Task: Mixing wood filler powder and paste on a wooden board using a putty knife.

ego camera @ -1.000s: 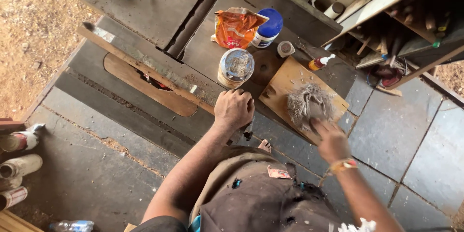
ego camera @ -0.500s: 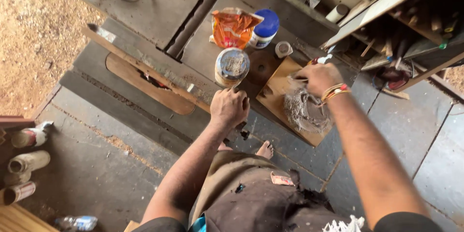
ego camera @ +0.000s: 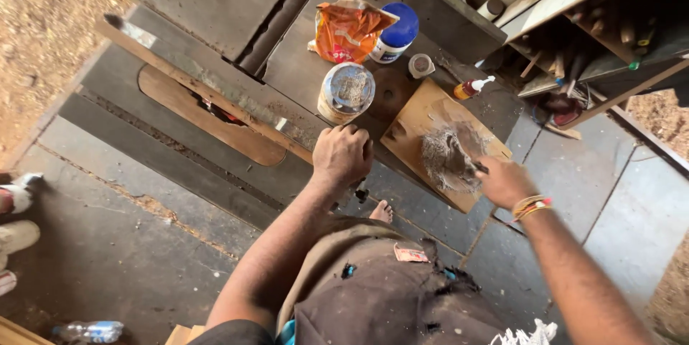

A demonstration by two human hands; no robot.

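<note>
A grey pasty heap [ego camera: 446, 160] sits on a wooden board [ego camera: 420, 119] on the bench. The right hand [ego camera: 504, 181] grips a small tool, its tip in the heap. The left hand [ego camera: 342, 156], curled into a fist, rests on the bench edge. An open tin [ego camera: 347, 91], an orange bag [ego camera: 347, 29] and a blue-lidded jar [ego camera: 394, 35] crowd just behind.

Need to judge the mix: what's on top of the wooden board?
A grey, sawdust-like pasty heap sits on the wooden board. The right hand works its edge with a small dark tool, mostly hidden by the hand. The board's surface under the heap is covered.
</note>
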